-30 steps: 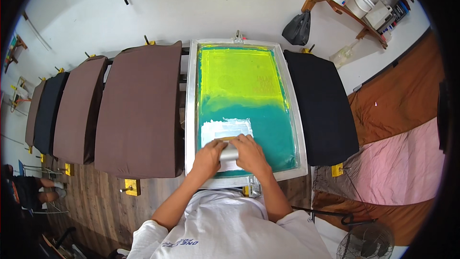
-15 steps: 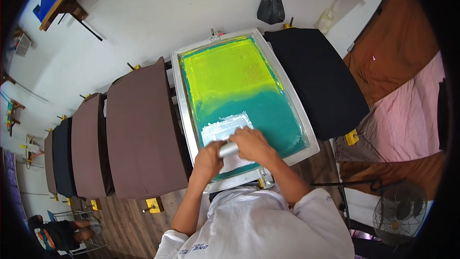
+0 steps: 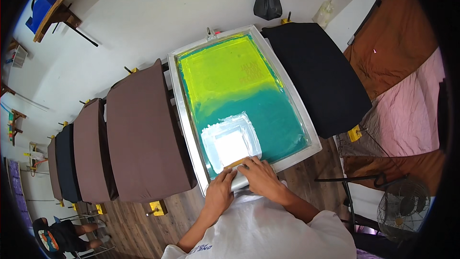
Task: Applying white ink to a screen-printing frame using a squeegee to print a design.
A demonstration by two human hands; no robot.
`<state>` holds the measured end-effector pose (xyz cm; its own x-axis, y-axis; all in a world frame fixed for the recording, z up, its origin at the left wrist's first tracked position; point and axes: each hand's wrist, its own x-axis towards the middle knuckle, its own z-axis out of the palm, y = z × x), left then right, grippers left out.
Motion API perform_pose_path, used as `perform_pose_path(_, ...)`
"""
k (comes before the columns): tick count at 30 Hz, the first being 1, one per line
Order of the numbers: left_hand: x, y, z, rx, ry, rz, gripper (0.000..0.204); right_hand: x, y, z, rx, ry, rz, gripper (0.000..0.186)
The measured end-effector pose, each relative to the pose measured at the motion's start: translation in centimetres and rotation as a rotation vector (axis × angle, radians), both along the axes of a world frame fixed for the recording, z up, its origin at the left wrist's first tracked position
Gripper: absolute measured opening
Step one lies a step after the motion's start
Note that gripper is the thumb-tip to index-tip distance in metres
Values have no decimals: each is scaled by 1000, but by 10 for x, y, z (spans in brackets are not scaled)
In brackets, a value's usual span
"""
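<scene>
A screen printing frame (image 3: 286, 80) with a pale metal rim lies before me. Its mesh is yellow-green at the far half and teal at the near half. White ink (image 3: 229, 125) surrounds a bright white square on the near left of the mesh. At the near end, a squeegee (image 3: 240, 182) with a light-coloured handle and a brownish blade edge rests against the ink. My left hand (image 3: 220, 189) is closed on its left part, and my right hand (image 3: 258, 175) grips its right part. The fingers partly hide the squeegee.
Brown fabric-covered boards (image 3: 139, 134) stand in a row to the left, and a black one (image 3: 316, 74) lies to the right. Yellow clamps (image 3: 156, 208) stick out near the floor. A fan (image 3: 403, 208) stands at right. A seated person (image 3: 60, 237) is at lower left.
Both hands have pulled the squeegee toward me, to the near end of the frame. The bright white square in the ink is now uncovered.
</scene>
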<state>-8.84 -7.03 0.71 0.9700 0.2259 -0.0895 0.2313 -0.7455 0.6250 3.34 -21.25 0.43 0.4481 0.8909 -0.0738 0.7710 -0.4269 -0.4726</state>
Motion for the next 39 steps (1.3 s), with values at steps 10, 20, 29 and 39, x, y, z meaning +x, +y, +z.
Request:
perform_pose_path(10,71,61,-16,-29,-119,91,53,72,69,-10,-6,-70,12,30)
perform_pose_path(20,-5,-2,-8,26,-52,32,65,-5,3,-3,19,-80,21,37)
perform_pose_path(29,27,22,10,60,6,51,58,21,32,18,50,-11,0,44)
perform_pose_path(39,56,37,-19,-17,-87,123,60,50,55,-4,113,-73,-44,49)
